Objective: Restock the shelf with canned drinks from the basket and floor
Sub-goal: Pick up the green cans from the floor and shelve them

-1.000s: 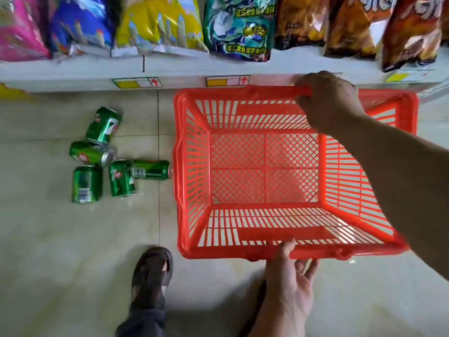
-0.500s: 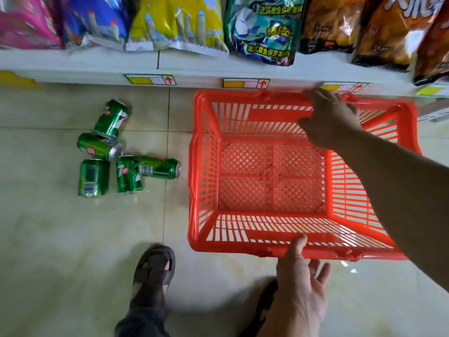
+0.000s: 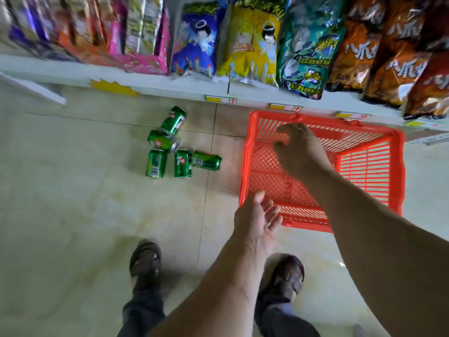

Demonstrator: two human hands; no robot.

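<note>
Several green drink cans [image 3: 179,147] lie on their sides in a cluster on the tiled floor, left of an orange plastic basket [image 3: 371,171]. Nothing lies inside the basket, which stands on the floor against the shelf base. My right hand [image 3: 298,152] hovers over the basket's left half with fingers loosely curled, holding nothing. Near the basket's front left corner is my left hand [image 3: 257,220], palm turned up and fingers relaxed, with nothing in it.
A white shelf edge [image 3: 170,86] with price tags runs across the top, stocked with snack bags [image 3: 250,45]. My two sandalled feet, the left one [image 3: 145,261] and the right one [image 3: 286,276], stand on the floor behind the cans and basket.
Both hands have let go of the basket rims. The right hand came off the far rim and moved left over the basket; the left hand lifted from the near rim. The view shifted left.
</note>
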